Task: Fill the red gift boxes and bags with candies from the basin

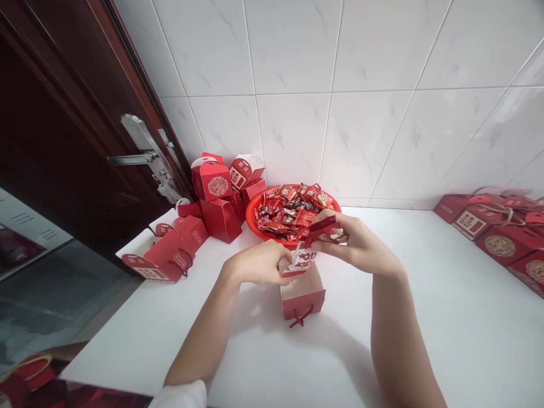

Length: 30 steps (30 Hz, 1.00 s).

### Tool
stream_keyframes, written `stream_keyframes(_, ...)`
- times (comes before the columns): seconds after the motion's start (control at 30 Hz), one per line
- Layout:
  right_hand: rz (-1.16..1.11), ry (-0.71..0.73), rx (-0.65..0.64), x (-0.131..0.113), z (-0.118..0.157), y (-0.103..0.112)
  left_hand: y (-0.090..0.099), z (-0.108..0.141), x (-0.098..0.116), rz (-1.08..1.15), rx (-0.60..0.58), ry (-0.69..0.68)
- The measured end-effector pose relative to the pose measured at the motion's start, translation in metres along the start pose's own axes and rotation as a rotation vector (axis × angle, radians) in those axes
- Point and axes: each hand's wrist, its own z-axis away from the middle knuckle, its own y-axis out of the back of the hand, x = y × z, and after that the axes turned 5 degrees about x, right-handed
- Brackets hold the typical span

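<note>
On the table in front of me stands a red paper gift box [302, 303], open at the top, with a red cord handle on its near side. My left hand [263, 263] is closed at its far edge, fingers on a white packet with red print [304, 258] above the opening. Some of those fingertips are hidden. My right hand [357, 243] grips red-wrapped candies [329, 231] just above and to the right of that packet. Right behind both hands is a red plastic basin [251, 218] heaped with wrapped candies [289, 209].
Several red gift boxes [216, 184] are piled at the back left, with open ones [161, 255] in front. More finished-looking boxes [501, 243] stand in rows at the right. A tiled wall [293, 130] closes off the white table [425, 317]; a dark door [63, 85] is at left.
</note>
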Motion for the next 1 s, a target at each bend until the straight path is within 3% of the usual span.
stream_keyframes(0.07,0.051,-0.008,-0.079,0.0,0.001,0.002,0.006,0.001,0.005,-0.06,-0.167,-0.015)
stream_keyframes(0.13,0.108,-0.017,-0.153,-0.001,0.003,0.004,0.012,0.003,0.01,-0.109,-0.24,-0.051)
stream_keyframes(0.23,0.179,-0.013,-0.247,-0.006,0.006,0.003,0.014,0.007,0.016,-0.161,-0.23,-0.082)
stream_keyframes(0.37,0.261,0.023,-0.376,-0.01,0.006,-0.008,0.009,0.011,0.021,-0.221,-0.172,0.001)
stream_keyframes(0.47,0.328,0.009,-0.434,-0.006,0.004,-0.019,0.008,0.012,0.022,-0.247,-0.199,0.037)
stream_keyframes(0.7,0.392,-0.077,-0.357,-0.005,0.003,-0.019,0.009,0.008,0.013,-0.228,-0.213,0.027)
stream_keyframes(0.83,0.372,-0.057,-0.292,-0.012,0.004,-0.013,0.007,0.006,0.011,-0.148,-0.24,-0.055)
stream_keyframes(1.0,0.258,0.017,-0.37,-0.011,0.004,-0.011,0.005,0.005,0.012,-0.11,-0.258,-0.045)
